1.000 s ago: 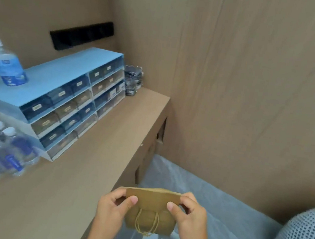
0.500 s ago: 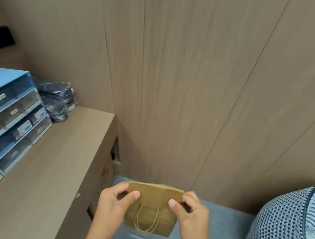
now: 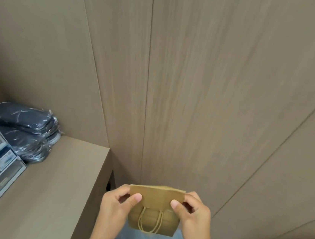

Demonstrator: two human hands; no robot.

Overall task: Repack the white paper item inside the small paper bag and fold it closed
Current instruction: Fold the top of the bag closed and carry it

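While your left hand (image 3: 117, 202) and right hand (image 3: 193, 210) each grip pinched on the folded flap | paper bag (image 3: 153, 219) hangs below, crease running hand to hand | both equally near.

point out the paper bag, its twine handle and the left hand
paper bag (image 3: 156, 198), head view, on the folded-over top flap
twine handle (image 3: 149, 222), head view, between the hanging loops
left hand (image 3: 115, 205), head view, back of hand
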